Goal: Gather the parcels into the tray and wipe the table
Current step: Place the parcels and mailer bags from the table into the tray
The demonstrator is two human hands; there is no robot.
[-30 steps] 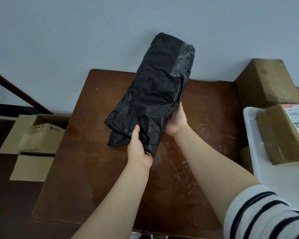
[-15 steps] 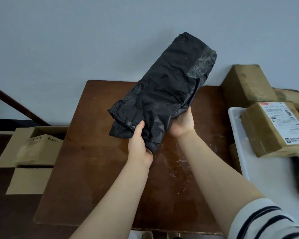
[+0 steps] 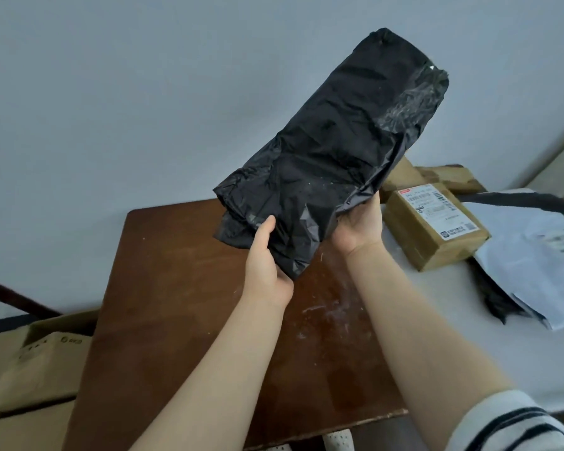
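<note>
Both hands are gripping a crinkly black plastic-wrapped parcel [image 3: 332,157] up off the brown wooden tabletop [image 3: 176,304]. Left hand [image 3: 267,268] is pinching its bottom corner, right hand [image 3: 358,226] is cupping underneath.

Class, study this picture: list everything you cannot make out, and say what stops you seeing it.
All in the head view.
1. Contents of the black parcel, held by the left hand and right hand: the opaque wrap hides them.
2. Print on the brown box label: too small and blurred.
3. White mailer: cut off by the right edge.
4. Far boxes: partly behind the parcel.
</note>
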